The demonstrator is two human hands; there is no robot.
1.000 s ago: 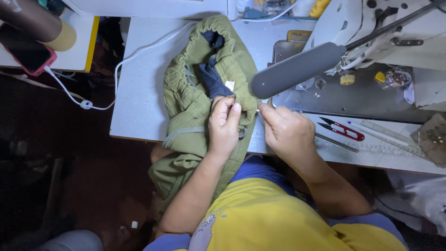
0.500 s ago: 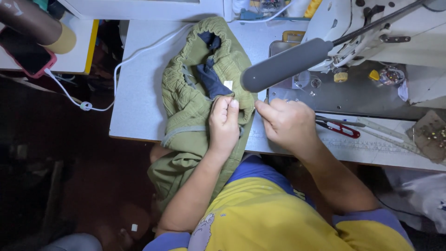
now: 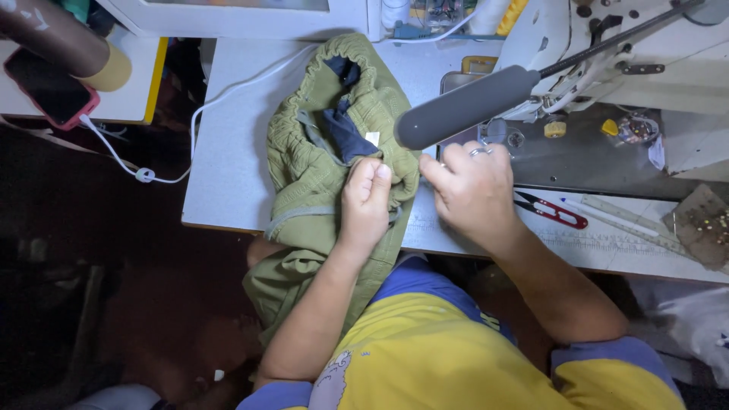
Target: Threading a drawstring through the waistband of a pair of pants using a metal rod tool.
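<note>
Left hand (image 3: 366, 201), fingers curled, pinches a fold of the olive-green garment (image 3: 319, 175) near its right edge; right hand (image 3: 472, 190), a ring on one finger, is closed at the fingertips, which meet that same edge at its 9 o'clock side, though whether they grip cloth, a thread or a small tool cannot be told. The garment lies bunched on the grey desk (image 3: 235, 159), its elastic waistband toward 12 o'clock, a dark blue lining (image 3: 345, 133) with a small white label showing in the opening, and its lower part hanging over the near desk edge toward the person's lap. To work this spot well, the judgement is that the left hand should keep the fold taut and flat while the right works close to the pinch, so the cloth does not pucker or slide off the edge. At 1 o'clock from the hands, a grey lamp head (image 3: 467, 106) reaches out over the desk from the sewing machine (image 3: 645, 68). At 3 o'clock lie red-handled thread snips (image 3: 550, 212) and a clear ruler (image 3: 630, 228). At 10 o'clock, well apart, a white cable (image 3: 194, 129) runs to a pink-cased phone (image 3: 49, 91).
</note>
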